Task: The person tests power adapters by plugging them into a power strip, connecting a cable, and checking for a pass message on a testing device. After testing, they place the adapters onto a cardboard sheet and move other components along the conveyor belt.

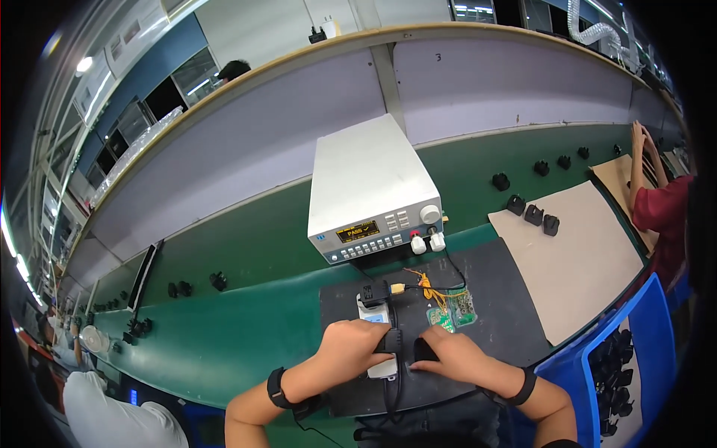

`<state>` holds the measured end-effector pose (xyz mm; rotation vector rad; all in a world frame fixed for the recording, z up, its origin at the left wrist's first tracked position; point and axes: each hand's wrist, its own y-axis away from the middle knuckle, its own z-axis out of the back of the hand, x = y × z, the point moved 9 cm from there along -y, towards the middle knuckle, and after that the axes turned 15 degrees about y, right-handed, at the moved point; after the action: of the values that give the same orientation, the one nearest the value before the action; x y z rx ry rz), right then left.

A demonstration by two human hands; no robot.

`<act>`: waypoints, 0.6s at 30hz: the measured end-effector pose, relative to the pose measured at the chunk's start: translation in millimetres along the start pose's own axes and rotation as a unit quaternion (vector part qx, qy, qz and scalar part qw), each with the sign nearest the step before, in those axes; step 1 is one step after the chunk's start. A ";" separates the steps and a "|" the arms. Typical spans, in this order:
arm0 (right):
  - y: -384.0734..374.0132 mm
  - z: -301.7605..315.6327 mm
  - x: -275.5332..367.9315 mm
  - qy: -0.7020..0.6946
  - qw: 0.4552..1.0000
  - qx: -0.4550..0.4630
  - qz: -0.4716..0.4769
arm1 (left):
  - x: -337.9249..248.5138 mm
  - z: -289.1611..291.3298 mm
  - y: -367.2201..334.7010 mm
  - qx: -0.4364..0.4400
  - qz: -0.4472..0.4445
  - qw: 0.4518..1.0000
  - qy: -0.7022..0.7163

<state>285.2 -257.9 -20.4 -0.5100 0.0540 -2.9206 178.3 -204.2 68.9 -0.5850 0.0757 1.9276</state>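
A white power strip [382,367] lies on the black mat [497,336] in front of me. My left hand [352,345] is closed, thumb and fingers around a black power adapter [392,340] at the strip. To its right, my right hand [457,357] pinches a second black adapter [424,351], partly hidden by the fingers. Another black adapter [373,293] sits at the strip's far end, beside a yellow connector [398,288] on a black cable. Two green circuit boards [463,308] with orange wires lie beyond my right hand. Each wrist wears a black band.
A white bench test instrument [377,187] with a lit display stands behind the mat. On the right are a cardboard sheet [571,261], several black adapters [534,215] and a blue bin [657,328] holding more. A person in a red sleeve [661,205] works there; another in white [112,411] is at left.
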 end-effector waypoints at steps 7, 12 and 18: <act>3.3 2.3 -2.8 0.006 0.999 -0.041 -0.001 | 29.5 2.6 9.1 -0.023 0.086 0.996 0.025; 3.8 -0.3 -6.3 0.000 0.999 -0.048 -0.005 | 24.1 -3.4 9.0 -0.016 0.087 0.996 0.029; 6.1 -1.7 -9.0 -0.020 0.999 -0.043 -0.009 | 20.1 -11.1 2.6 -0.010 0.083 0.997 0.002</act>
<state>294.0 -262.3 -25.3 -0.5854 0.1722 -2.9345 173.8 -191.8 50.0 -0.6108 0.1107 2.0900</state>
